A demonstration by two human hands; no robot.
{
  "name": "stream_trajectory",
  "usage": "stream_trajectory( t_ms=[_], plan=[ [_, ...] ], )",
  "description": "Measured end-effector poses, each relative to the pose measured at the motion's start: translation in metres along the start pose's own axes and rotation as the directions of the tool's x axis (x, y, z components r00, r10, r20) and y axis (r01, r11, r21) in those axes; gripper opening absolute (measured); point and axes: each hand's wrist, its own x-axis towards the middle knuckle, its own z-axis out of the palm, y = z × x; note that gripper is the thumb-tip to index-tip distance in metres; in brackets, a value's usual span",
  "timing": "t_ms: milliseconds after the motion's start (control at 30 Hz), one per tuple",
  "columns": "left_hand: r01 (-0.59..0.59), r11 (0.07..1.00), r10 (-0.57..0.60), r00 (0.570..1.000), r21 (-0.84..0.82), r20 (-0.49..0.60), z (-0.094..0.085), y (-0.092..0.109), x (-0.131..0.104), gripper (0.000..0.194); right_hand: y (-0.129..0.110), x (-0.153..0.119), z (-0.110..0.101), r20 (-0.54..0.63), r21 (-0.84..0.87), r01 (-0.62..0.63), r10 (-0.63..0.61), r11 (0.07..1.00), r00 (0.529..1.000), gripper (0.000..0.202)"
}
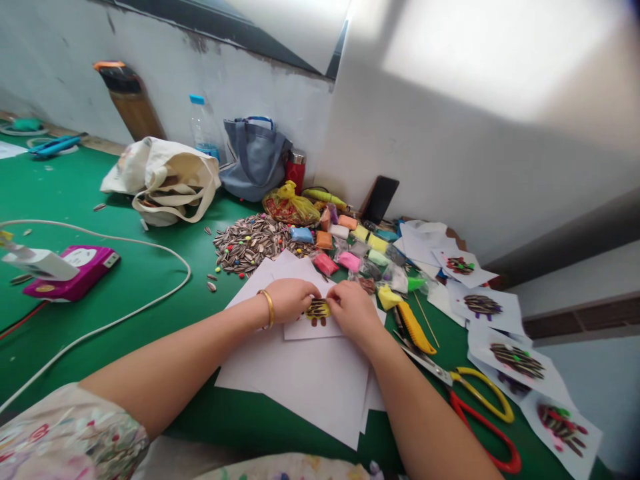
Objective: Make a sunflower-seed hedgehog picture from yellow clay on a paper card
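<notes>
A small figure [317,309] of yellow clay, covered with dark striped sunflower seeds and with brown clay feet, lies on a white card [301,331]. My left hand [289,300], with a gold bangle at the wrist, has its fingertips closed against the figure's left edge. From the other side my right hand [351,310] pinches at its upper right edge. Whether a loose seed is between the fingertips is hidden. Under the card are larger white sheets [320,387]. A pile of sunflower seeds [253,243], dotted with small coloured balls, sits beyond my left hand.
Packets of coloured clay [349,260] lie beyond my right hand. A yellow cutter [417,328], yellow-handled scissors [483,390] and a red handle [487,437] are at right, beside finished seed cards [517,360]. A white cable [150,300] curves across the left; bags [257,160] stand behind.
</notes>
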Motion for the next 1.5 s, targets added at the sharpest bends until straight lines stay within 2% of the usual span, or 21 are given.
stream_trajectory(
  t_ms=[333,433,533,600,633,667,700,733,800,833,867,933,1033,1167,1400,1500],
  plan=[
    [-0.002,1.000,0.002,1.000,-0.009,-0.010,-0.001,-0.001,-0.001,0.043,0.003,-0.002,-0.006,-0.002,0.066,0.016,-0.016,0.998,1.000,0.013],
    [0.018,0.999,-0.019,1.000,-0.044,-0.018,0.001,-0.003,-0.001,0.045,0.005,-0.004,-0.009,-0.046,0.110,0.020,-0.015,0.994,0.999,0.017],
    [0.012,0.986,-0.027,0.996,-0.166,-0.090,0.002,-0.007,0.000,0.044,0.005,-0.005,-0.011,-0.120,0.153,0.027,-0.009,0.988,0.993,0.018],
    [-0.001,0.932,-0.071,0.980,-0.363,-0.185,0.002,-0.008,-0.001,0.040,0.003,-0.006,-0.012,-0.172,0.177,0.044,-0.013,0.983,0.985,0.017],
    [0.000,0.857,-0.126,0.969,-0.515,-0.211,0.001,-0.009,-0.001,0.037,0.002,-0.007,-0.012,-0.199,0.189,0.058,-0.020,0.980,0.980,0.017],
    [0.001,0.725,-0.192,0.961,-0.689,-0.200,-0.001,-0.009,-0.001,0.034,0.000,-0.008,-0.013,-0.225,0.198,0.073,-0.027,0.978,0.974,0.017],
    [0.003,0.523,-0.246,0.958,-0.852,-0.148,-0.002,-0.009,-0.002,0.031,-0.002,-0.008,-0.013,-0.248,0.202,0.089,-0.036,0.975,0.968,0.017],
    [0.011,0.269,-0.267,0.961,-0.963,-0.064,-0.004,-0.009,-0.003,0.029,-0.005,-0.009,-0.014,-0.269,0.202,0.102,-0.045,0.974,0.962,0.017],
    [0.054,-0.233,-0.199,0.975,-0.971,0.102,-0.007,-0.008,-0.005,0.022,-0.011,-0.011,-0.015,-0.298,0.191,0.120,-0.059,0.974,0.953,0.017],
    [0.081,-0.409,-0.151,0.976,-0.909,0.155,-0.008,-0.007,-0.007,0.018,-0.014,-0.013,-0.015,-0.308,0.185,0.128,-0.066,0.975,0.949,0.018],
    [0.098,-0.526,-0.122,0.974,-0.845,0.189,-0.009,-0.006,-0.008,0.014,-0.016,-0.014,-0.016,-0.317,0.180,0.135,-0.073,0.974,0.946,0.018],
    [0.087,-0.633,-0.134,0.967,-0.769,0.219,-0.010,-0.001,-0.012,0.016,-0.022,-0.017,-0.017,-0.337,0.176,0.157,-0.090,0.972,0.937,0.019],
    [0.047,-0.658,-0.177,0.960,-0.751,0.215,-0.009,0.007,-0.017,0.031,-0.031,-0.020,-0.018,-0.357,0.174,0.198,-0.126,0.965,0.926,0.019],
    [0.073,-0.640,-0.154,0.963,-0.765,0.221,-0.007,0.015,-0.022,0.043,-0.040,-0.022,-0.019,-0.293,0.170,0.225,-0.168,0.959,0.941,0.018],
    [0.136,-0.574,-0.104,0.966,-0.808,0.237,-0.004,0.023,-0.027,0.049,-0.046,-0.021,-0.012,-0.250,0.165,0.274,-0.229,0.947,0.941,0.016],
    [0.152,-0.559,-0.091,0.966,-0.815,0.242,-0.004,0.025,-0.028,0.050,-0.045,-0.021,-0.012,-0.279,0.199,0.265,-0.205,0.943,0.938,0.016]
  ],
)
